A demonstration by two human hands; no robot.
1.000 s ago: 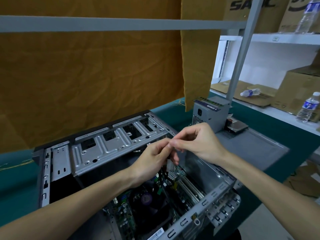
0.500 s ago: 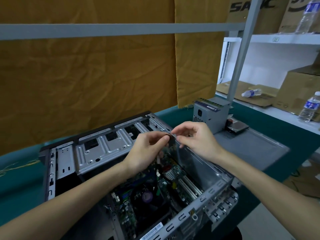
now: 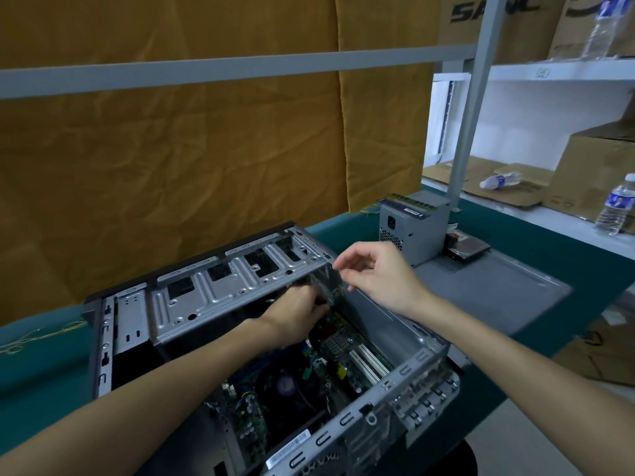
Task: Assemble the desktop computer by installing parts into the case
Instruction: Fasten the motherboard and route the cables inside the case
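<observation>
Dim, bluish indoor light, brightest on the white shelf (image 3: 563,72) wall at upper right, deep shadow inside the open case (image 3: 213,304), motion blur on the left hand (image 3: 295,316), wide-angle bending of straight bars near the edges, soft overall focus

— What is hanging behind the green table (image 3: 536,255)?
— A big yellow-brown cloth (image 3: 171,159) is hanging there, behind a grey bar (image 3: 240,68).
— And on the right?
— White shelves (image 3: 563,68) are holding cardboard boxes (image 3: 591,173) and water bottles (image 3: 616,207).

Both forearms and the left hand (image 3: 295,312) and right hand (image 3: 378,273) are bare, sleeveless.
</observation>
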